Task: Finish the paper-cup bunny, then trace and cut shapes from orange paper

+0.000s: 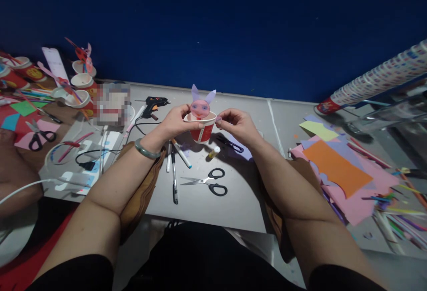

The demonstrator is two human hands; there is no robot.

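Head camera: paper cup [208, 132] points mouth-up, long axis roughly upright.

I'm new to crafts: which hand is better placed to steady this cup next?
Probably the left hand: it grips the cup, while the right hand is beside it, fingers bent, possibly holding something small.

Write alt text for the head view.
A left hand holds a red cup with a pink, lilac-eared face at its rim; the right hand is at the cup's other side. Scissors, pens and a glue gun lie on the table, coloured paper to the right.
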